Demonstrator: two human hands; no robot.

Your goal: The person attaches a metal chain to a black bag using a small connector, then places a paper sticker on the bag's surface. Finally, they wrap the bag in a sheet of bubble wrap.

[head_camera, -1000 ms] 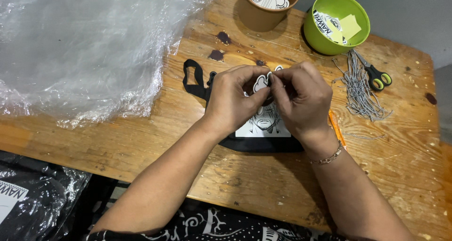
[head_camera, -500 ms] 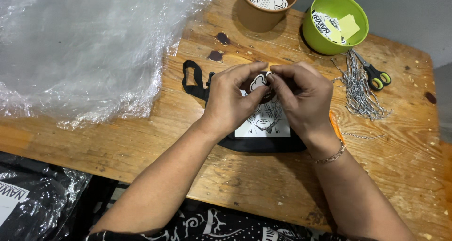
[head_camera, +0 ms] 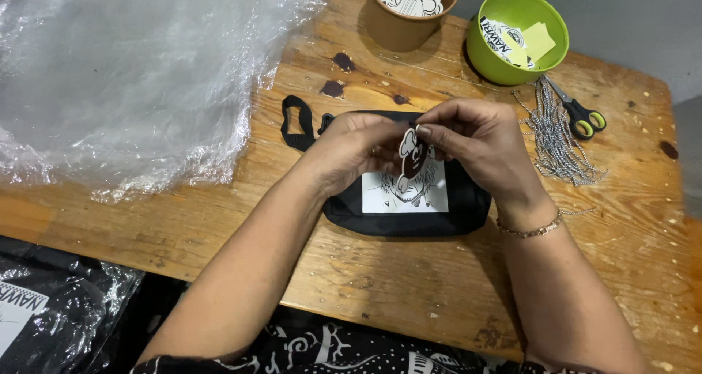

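Observation:
A small black pouch (head_camera: 468, 209) with a white printed panel and a black strap loop (head_camera: 294, 122) lies flat on the wooden table (head_camera: 365, 272). Both hands hover just above its upper half. My left hand (head_camera: 360, 149) and my right hand (head_camera: 479, 144) pinch a small cut-out charm (head_camera: 412, 155), white and dark brown, between their fingertips. The charm hangs in front of the pouch's panel. A thin bracelet circles my right wrist.
A large crumpled sheet of clear plastic (head_camera: 124, 74) covers the table's left part. At the back stand a brown paper cup (head_camera: 409, 19) of cut-outs and a green bowl (head_camera: 515, 52) with paper tags. Green-handled scissors (head_camera: 581, 116) and a bundle of ball chains (head_camera: 554, 136) lie right.
The hands have shifted slightly on the charm, which now hangs more plainly in view between the fingertips. The pouch stays put.

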